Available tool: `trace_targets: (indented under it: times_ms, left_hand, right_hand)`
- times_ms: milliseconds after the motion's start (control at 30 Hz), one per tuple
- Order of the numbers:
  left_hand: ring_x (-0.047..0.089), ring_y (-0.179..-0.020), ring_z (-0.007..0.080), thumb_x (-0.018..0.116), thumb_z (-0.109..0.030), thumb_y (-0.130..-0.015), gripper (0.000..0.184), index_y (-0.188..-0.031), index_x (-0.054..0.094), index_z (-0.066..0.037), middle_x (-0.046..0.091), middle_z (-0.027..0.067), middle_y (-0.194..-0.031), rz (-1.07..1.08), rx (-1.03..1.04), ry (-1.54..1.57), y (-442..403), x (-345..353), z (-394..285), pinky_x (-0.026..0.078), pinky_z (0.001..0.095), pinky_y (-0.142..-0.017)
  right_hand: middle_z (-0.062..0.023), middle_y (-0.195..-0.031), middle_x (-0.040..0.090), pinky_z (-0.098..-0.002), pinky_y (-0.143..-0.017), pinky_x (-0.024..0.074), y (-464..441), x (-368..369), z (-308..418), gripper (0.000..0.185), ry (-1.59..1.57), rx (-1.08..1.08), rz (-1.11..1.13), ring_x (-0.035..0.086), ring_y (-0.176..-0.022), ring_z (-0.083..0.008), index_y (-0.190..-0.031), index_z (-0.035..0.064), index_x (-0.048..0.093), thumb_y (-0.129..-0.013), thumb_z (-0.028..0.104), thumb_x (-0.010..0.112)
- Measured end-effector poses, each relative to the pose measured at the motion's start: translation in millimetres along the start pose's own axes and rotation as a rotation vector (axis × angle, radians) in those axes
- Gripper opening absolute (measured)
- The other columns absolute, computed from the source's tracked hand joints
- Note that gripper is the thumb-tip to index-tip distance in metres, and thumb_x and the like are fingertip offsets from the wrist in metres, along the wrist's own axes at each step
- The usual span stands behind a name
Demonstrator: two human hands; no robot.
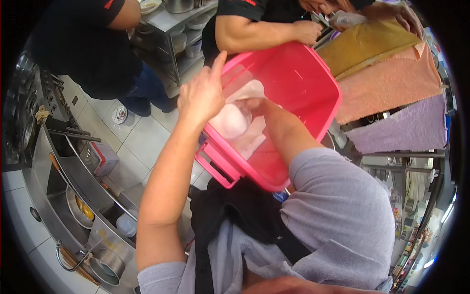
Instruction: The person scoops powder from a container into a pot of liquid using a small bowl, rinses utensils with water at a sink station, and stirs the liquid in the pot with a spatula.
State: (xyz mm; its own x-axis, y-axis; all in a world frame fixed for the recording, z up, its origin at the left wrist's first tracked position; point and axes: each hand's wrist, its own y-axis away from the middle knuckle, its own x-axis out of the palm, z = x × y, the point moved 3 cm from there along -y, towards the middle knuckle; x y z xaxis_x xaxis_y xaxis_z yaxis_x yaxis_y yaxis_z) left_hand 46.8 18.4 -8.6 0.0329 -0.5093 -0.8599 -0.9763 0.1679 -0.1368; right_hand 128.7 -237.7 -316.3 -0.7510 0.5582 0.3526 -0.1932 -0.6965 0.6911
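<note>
I judge work underway, unfinished: left hand [203, 95] at ten o'clock on pink tub [306, 93], right hand [251, 106] at pale mass [229, 123] inside, both grasps unclear.

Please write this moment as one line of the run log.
left hand: at edge of pink tub | right hand: inside tub, at pale contents

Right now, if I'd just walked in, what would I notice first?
Probably the big bright pink tub in the middle, with the person's right hand down inside among pale lumps and the left hand at its edge. Next, your eye might jump to the mustard, orange and purple cloths at the upper right.
</note>
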Motion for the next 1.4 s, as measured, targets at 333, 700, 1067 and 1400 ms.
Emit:
trace_targets:
  times_ms: [333,700,1067,1400]
  left_hand:
    - [0.068,-0.109,0.0426,0.058,-0.012,-0.089,0.073,-0.157,0.037,-0.024,0.067,0.0208,-0.12,0.02,0.015,0.011,-1,0,-2,0.054,0.0565,-0.089]
    - [0.063,-0.12,0.0434,0.049,-0.009,-0.089,0.075,-0.16,0.032,-0.026,0.063,0.0208,-0.136,0.034,0.002,0.024,2,0,-1,0.05,0.0557,-0.098]
    - [0.063,-0.119,0.045,0.054,-0.008,-0.084,0.084,-0.162,0.026,-0.028,0.064,0.0225,-0.136,0.069,0.016,0.011,-4,6,6,0.05,0.0554,-0.098]
    - [0.057,-0.129,0.0445,0.049,0.0,-0.084,0.084,-0.162,0.025,-0.02,0.057,0.024,-0.145,0.138,0.092,0.057,-6,8,1,0.046,0.0518,-0.104]
  right_hand:
    - [-0.0082,-0.159,0.048,-0.0632,-0.103,0.0494,64,45,61,0.085,0.113,0.103,-0.206,0.048,-0.143,-0.0374,-0.158,0.0225,0.044,-0.079,-0.01,0.048]
    - [-0.0137,-0.153,0.054,-0.063,-0.104,0.0499,95,43,86,0.09,-0.109,-0.147,0.015,0.055,-0.136,-0.0371,-0.155,0.0111,0.046,-0.07,-0.013,0.06]
    - [-0.0134,-0.146,0.058,-0.0396,-0.114,0.0466,396,82,90,0.088,0.06,-0.639,-0.732,0.06,-0.129,-0.0252,-0.155,0.0013,0.041,-0.07,-0.006,0.063]
    - [-0.0145,-0.13,0.066,-0.065,-0.079,0.0623,511,145,-143,0.077,-0.208,-0.161,-1.32,0.068,-0.11,-0.0375,-0.153,0.0239,0.045,-0.079,0.008,0.055]
